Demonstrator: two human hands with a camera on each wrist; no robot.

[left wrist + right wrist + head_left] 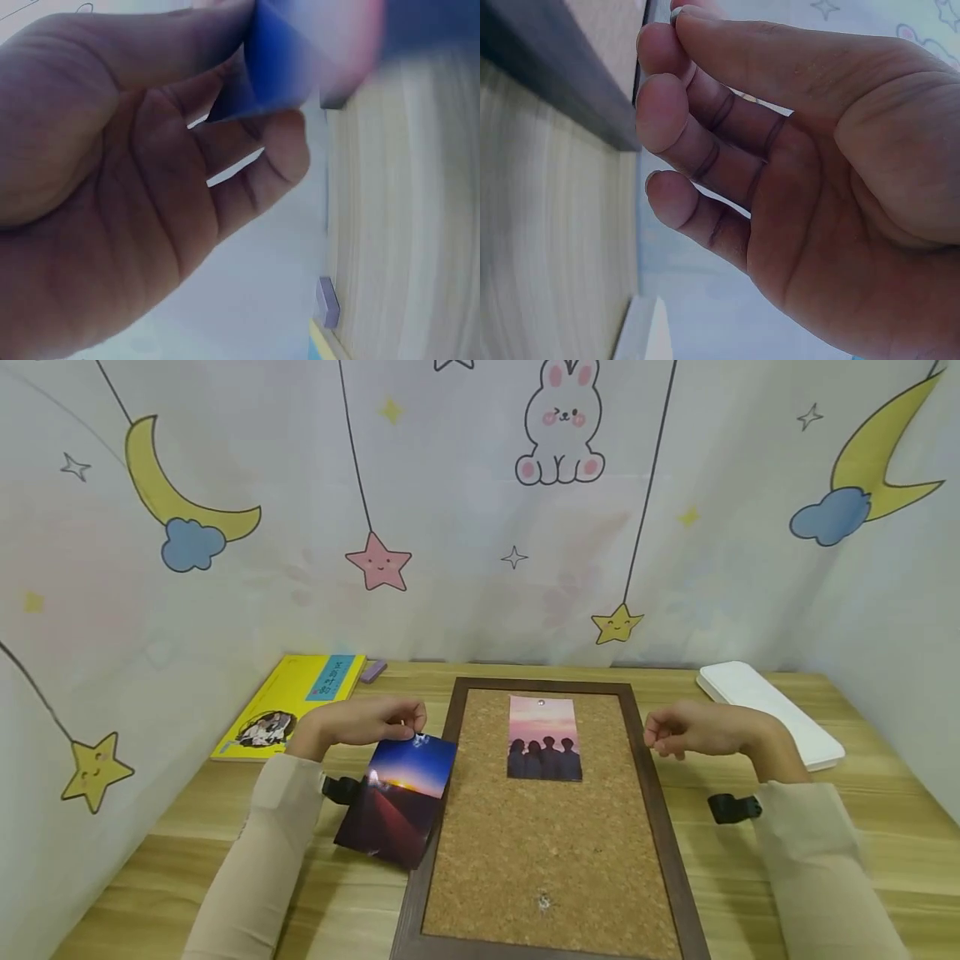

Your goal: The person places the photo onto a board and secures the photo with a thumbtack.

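My left hand (pixel 367 720) pinches the top edge of a sunset photo (pixel 408 802), blue above and dark below, left of the corkboard. In the left wrist view the photo (pixel 277 56) bends between thumb and fingers. The brown-framed corkboard (pixel 487 835) bears a pink-sky photo (pixel 544 739) of several silhouettes, held by a silvery thumbtack (pixel 542 702) at its top. My right hand (pixel 705 728) hovers beside the board's right edge. Its thumb and index finger pinch a small silvery thumbtack (pixel 676 15), mostly hidden by the fingertips; the other fingers curl loosely.
A small clear, shiny cluster (pixel 544 903) lies low on the cork. At the back left are a yellow book (pixel 273 693) and a purple eraser-like block (pixel 373 672). A white case (pixel 772 714) lies at the right. Behind the wooden table hangs a cartoon-printed curtain (pixel 480 510).
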